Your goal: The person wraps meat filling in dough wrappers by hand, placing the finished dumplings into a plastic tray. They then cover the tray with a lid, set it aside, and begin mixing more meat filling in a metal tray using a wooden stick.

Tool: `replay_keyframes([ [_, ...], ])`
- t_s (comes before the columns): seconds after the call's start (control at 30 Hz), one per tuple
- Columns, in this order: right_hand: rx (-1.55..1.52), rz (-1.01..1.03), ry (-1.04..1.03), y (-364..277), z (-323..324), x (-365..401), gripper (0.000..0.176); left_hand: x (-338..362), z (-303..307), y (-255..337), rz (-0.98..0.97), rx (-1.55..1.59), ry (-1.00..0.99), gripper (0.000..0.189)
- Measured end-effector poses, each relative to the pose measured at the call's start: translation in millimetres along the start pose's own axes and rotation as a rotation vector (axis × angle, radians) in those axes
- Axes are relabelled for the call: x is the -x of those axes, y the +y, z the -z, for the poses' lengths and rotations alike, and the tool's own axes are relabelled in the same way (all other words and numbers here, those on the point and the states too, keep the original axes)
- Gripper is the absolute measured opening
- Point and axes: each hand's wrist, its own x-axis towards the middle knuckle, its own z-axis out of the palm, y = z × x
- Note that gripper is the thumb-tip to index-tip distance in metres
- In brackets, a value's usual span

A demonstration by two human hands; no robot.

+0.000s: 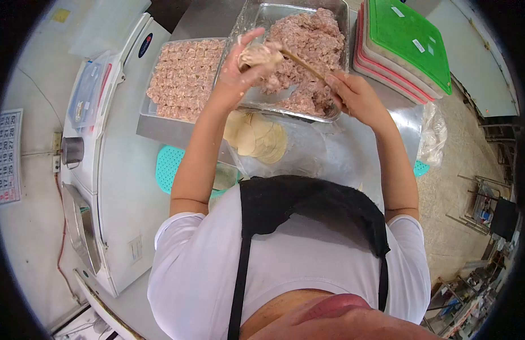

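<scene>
Cupped in my left hand (238, 71) is a meat-filled dumpling (259, 56), its wrapper partly hidden by the curled fingers. My right hand (353, 96) grips a thin wooden stick (305, 64), whose far end touches the meat in the dumpling. Both hands are over a metal tray (337, 62) of pink ground meat (305, 39). To the left, a plastic container (144, 107) holds rows of filled dumplings (186, 76). Closer to my body, round pale wrappers (262, 139) lie fanned out on a plastic sheet (307, 150).
Stacked containers with a green lid (407, 39) stand right of the meat tray. A white refrigerator (135, 170) is close on the left. A turquoise perforated basket (170, 170) sits below the table's left edge. Clear plastic bags (434, 133) hang at the table's right side.
</scene>
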Motion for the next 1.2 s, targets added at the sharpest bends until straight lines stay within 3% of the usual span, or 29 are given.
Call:
replay_keyframes([
  [0.03, -0.039, 0.031, -0.048, -6.2, 2.7, 4.2, 0.031, -1.3, 2.9, 2.3, -0.001, -0.007, 0.002, 0.06],
  [0.1, -0.083, 0.066, -0.099, -11.7, -0.3, 9.6, 0.031, -2.7, 7.2, 8.3, 0.039, -0.344, -0.116, 0.064],
  [0.17, 0.112, 0.42, 0.062, -13.7, -6.6, 10.8, 0.03, -7.6, 13.9, -10.1, 0.02, -0.198, -0.168, 0.059],
  [0.23, 0.18, 0.503, 0.114, -3.6, -22.5, -0.3, 0.029, -8.2, 16.9, -15.6, 0.004, -0.045, -0.215, 0.055],
  [0.3, 0.25, 0.589, 0.165, 3.8, -23.6, -14.0, 0.029, -10.0, 19.6, -6.4, 0.102, -0.293, -0.35, 0.043],
  [0.33, 0.346, 0.594, 0.132, 9.5, -17.0, -23.5, 0.029, -10.1, 18.8, -2.5, 0.105, -0.294, -0.343, 0.043],
  [0.4, 0.436, 0.594, 0.094, 15.1, -6.3, -34.7, 0.031, -6.6, 15.7, 2.2, 0.438, -0.311, -0.121, 0.036],
  [0.43, 0.513, 0.511, 0.14, 11.2, 2.1, -38.3, 0.031, -3.9, 27.6, -8.9, 0.443, -0.311, -0.116, 0.036],
  [0.5, 0.593, 0.438, 0.178, 12.5, 3.0, -51.6, 0.033, 2.4, 61.4, -39.4, 0.351, -0.031, 0.091, 0.038],
  [0.53, 0.665, 0.374, 0.109, 21.7, -6.5, -60.3, 0.035, 4.5, 62.8, -34.8, 0.251, -0.297, 0.173, 0.045],
  [0.6, 0.733, 0.303, -0.053, 33.5, -29.1, -77.0, 0.037, 13.8, 66.0, -18.4, 0.224, -0.269, 0.176, 0.047],
  [0.67, 0.779, 0.282, -0.086, 18.4, -56.1, -90.6, 0.037, 15.5, 64.5, -2.9, 0.197, -0.242, 0.173, 0.049],
  [0.7, 0.829, 0.256, -0.112, 11.9, -68.7, -97.3, 0.036, 13.5, 61.0, 3.1, 0.084, -0.361, 0.173, 0.05],
  [0.73, 0.825, 0.257, -0.115, 17.6, -87.8, -105.9, 0.036, 13.6, 59.1, 6.0, -0.029, -0.479, 0.169, 0.051],
  [0.77, 0.843, 0.35, -0.102, 29.9, -111.5, -115.4, 0.031, 16.0, 61.5, 6.9, -0.027, -0.481, 0.169, 0.051],
  [0.8, 0.862, 0.444, -0.087, 27.3, -120.4, -116.3, 0.027, 18.6, 66.1, 8.0, 0.041, -0.7, 0.148, 0.053],
  [0.83, 0.862, 0.447, -0.084, 28.2, -121.6, -114.2, 0.027, 19.7, 69.7, 8.9, 0.108, -0.919, 0.128, 0.055],
  [0.9, 0.712, 0.328, -0.185, 27.6, -123.5, -100.5, 0.026, 25.5, 71.5, 8.7, 0.052, -0.943, 0.16, 0.057],
  [0.97, 0.392, 0.337, -0.18, 48.6, -90.5, -93.2, 0.029, 27.9, 72.1, 3.1, 0.0, -0.96, 0.187, 0.058],
  [1.03, 0.152, 0.186, -0.196, 58.8, -56.5, -84.8, 0.033, 23.0, 71.0, -3.1, -0.073, -0.58, 0.152, 0.067],
  [1.07, 0.062, 0.056, -0.196, 48.1, -34.9, -72.5, 0.035, 21.2, 64.9, -1.5, -0.076, -0.577, 0.153, 0.067],
  [1.13, 0.038, 0.089, -0.152, 31.5, -7.7, -54.9, 0.035, 19.2, 47.0, 3.7, 0.004, -0.432, 0.098, 0.069],
  [1.2, 0.007, 0.122, -0.105, 21.7, 0.6, -41.5, 0.035, 10.9, 45.8, -27.3, 0.006, -0.405, 0.025, 0.067],
])
